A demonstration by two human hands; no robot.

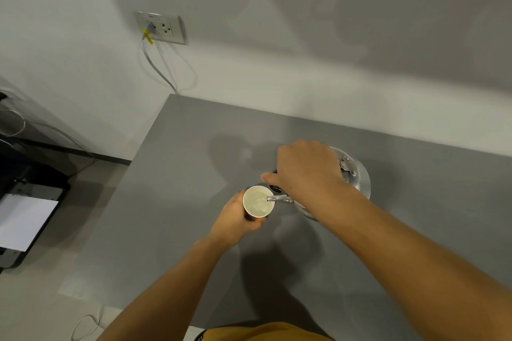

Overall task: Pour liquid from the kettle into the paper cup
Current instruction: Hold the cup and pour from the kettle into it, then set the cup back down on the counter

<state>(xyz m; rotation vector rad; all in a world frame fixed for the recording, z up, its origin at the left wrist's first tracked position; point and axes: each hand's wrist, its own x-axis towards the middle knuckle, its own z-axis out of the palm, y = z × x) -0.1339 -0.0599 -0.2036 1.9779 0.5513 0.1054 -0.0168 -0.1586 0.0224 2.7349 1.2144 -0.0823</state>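
Note:
A paper cup (pixel 258 205) with a white inside is held above the grey table (pixel 180 174), and my left hand (pixel 234 220) wraps around its side from the left. A shiny metal kettle (pixel 357 174) is tilted to the left beside it. My right hand (pixel 304 171) grips the kettle's dark handle from above and hides most of it. The kettle's spout (pixel 278 199) reaches over the cup's right rim, and clear liquid runs from it into the cup, which holds some liquid.
The table's left edge drops to a pale floor with a white cable (pixel 86 327). A wall socket (pixel 160 27) with a plugged-in cord sits on the white wall behind. A dark printer with white paper (pixel 25 219) stands at the far left.

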